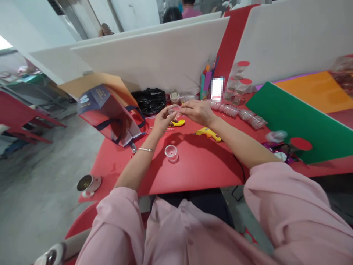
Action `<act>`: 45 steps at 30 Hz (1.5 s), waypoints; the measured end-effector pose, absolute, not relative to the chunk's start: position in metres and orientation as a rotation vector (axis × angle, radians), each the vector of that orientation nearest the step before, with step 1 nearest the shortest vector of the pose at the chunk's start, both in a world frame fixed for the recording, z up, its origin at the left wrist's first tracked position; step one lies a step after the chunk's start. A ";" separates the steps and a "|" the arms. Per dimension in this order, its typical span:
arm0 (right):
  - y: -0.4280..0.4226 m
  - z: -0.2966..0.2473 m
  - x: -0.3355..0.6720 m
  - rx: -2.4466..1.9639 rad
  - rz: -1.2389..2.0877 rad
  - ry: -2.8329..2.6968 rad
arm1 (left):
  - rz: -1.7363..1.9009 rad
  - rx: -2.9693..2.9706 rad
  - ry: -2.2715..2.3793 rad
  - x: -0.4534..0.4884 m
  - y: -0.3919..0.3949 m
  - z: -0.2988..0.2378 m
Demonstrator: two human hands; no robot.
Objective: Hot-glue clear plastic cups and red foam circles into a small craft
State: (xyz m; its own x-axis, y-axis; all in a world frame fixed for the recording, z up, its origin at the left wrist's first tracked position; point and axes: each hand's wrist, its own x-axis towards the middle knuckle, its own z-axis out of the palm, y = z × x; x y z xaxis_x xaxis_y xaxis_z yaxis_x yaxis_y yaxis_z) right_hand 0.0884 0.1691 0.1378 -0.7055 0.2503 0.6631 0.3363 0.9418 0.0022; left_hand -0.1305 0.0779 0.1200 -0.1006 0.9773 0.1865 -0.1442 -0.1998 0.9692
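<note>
Head view: left hand (162, 120) grips a clear cup (173, 109); right hand's (200, 112) fingers meet its right side, grip unclear. Small cup (171, 152) stands bodyward, nearer the left.

I can't read any words or nos. for sure here. The paper bag (109, 108) on my L has marks on its dark blue part (95, 100): big pale marks (83, 99) nr. its L edge, & sm. gold-ish lines (102, 94) to the R of them. The sm. lines look like writing, but they're tilted, tiny & blurry, so I can't say what they spell or tell the brand. The bright screen (217, 89), standing up at the back of my red table (193, 173), is mostly white w/ blocky squares, so I can't read that one either.
</note>
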 end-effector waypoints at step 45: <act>0.157 0.119 -0.268 -0.685 0.405 -2.746 | 2.046 0.439 1.568 -0.318 -0.010 0.071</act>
